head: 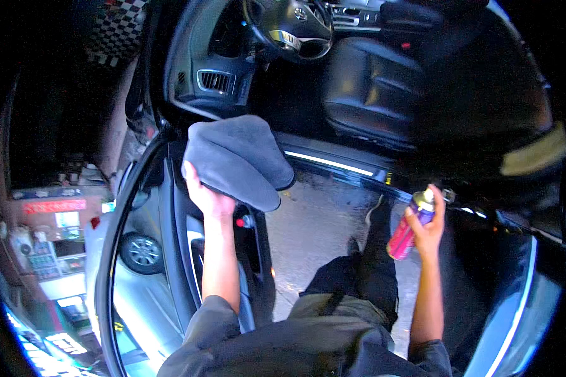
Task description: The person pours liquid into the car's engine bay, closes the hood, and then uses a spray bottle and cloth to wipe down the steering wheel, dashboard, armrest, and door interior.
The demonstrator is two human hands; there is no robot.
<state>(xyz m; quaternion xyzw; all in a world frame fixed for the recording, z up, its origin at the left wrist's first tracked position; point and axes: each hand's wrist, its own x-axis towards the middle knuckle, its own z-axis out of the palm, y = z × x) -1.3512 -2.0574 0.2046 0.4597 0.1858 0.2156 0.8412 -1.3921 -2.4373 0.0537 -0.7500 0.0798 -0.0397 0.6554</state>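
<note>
In my left hand (pixel 212 197) is a folded grey microfibre cloth (pixel 236 158), its fold running slantwise and its loose edges hanging toward the right. The cloth is held up near the opened front door of a car. My right hand (pixel 428 231) grips a pink and purple aerosol can (pixel 403 233), tilted, with a finger on the top by the nozzle. No spray can be made out. In front of me lies the car's interior, with a black leather seat (pixel 372 89) and a steering wheel (pixel 295 28).
The open door (pixel 179 235) stands at my left, the door sill (pixel 330 162) ahead. An air vent (pixel 215 82) sits in the dashboard's end. Below me is a concrete floor (pixel 306 231). Beyond the door are a silver car (pixel 146 306) and a lit shopfront. The rear door area at right is dark.
</note>
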